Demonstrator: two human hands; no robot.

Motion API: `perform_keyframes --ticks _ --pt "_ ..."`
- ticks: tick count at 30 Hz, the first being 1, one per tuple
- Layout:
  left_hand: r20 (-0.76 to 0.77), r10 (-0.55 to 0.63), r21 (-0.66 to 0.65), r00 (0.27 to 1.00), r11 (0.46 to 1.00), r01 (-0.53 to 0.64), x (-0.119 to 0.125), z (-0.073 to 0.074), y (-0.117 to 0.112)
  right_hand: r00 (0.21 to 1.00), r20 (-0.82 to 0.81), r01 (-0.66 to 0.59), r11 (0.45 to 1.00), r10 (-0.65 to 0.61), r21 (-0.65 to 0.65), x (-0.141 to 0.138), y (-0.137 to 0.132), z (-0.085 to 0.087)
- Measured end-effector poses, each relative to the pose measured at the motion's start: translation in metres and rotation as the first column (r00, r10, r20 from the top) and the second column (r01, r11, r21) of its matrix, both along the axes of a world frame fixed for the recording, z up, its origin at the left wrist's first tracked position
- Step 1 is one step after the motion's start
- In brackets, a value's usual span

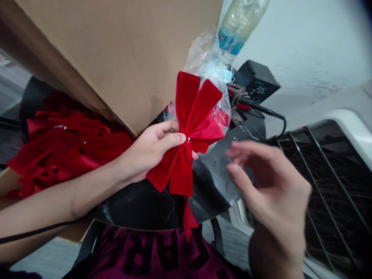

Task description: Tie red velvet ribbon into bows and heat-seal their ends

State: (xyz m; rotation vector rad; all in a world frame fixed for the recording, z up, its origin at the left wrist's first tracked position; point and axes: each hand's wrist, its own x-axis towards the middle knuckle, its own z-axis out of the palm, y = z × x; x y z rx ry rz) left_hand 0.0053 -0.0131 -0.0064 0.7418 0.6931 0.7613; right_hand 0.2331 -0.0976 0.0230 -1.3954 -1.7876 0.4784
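A red velvet bow (190,102) with a small shiny piece at its middle is pinched at the centre by my left hand (154,149), thumb on top. One red ribbon tail hangs below it past the table edge. To the right of the bow, my right hand (270,186) is raised and slightly blurred. Its fingers are curved, with a gap between thumb and forefinger, and nothing shows between them. More red bows (69,145) lie heaped at the left, partly behind my left forearm.
A large cardboard box (124,50) stands on the round black table (139,211). Behind the bow are a clear plastic bag (200,58) and a bottle (242,23). A black box with a dial (258,83) and a cabled tool (255,106) sit near a barred white-framed unit (343,116).
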Motion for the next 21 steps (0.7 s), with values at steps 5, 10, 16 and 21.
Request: perform_keyframes --ticks 5,10,16,21 --pt "0.029 -0.041 -0.014 0.999 0.999 0.041 0.002 -0.001 -0.002 0.953 -0.267 -0.138 0.990 0.141 0.028 -0.014 0.042 -0.011" --pt "0.004 -0.106 -0.037 0.994 0.994 0.106 0.000 -0.001 0.000 0.976 -0.089 -0.201 0.980 0.199 -0.011 0.010 0.051 0.001" --pt "-0.037 -0.272 -0.096 0.962 0.959 0.267 -0.004 -0.003 0.002 0.965 0.202 -0.172 0.985 0.170 -0.007 0.036 0.055 0.009" --pt "-0.056 -0.213 -0.151 0.975 0.968 0.203 -0.004 -0.003 0.004 0.902 0.426 -0.076 0.944 -0.072 0.320 0.021 0.026 0.005"
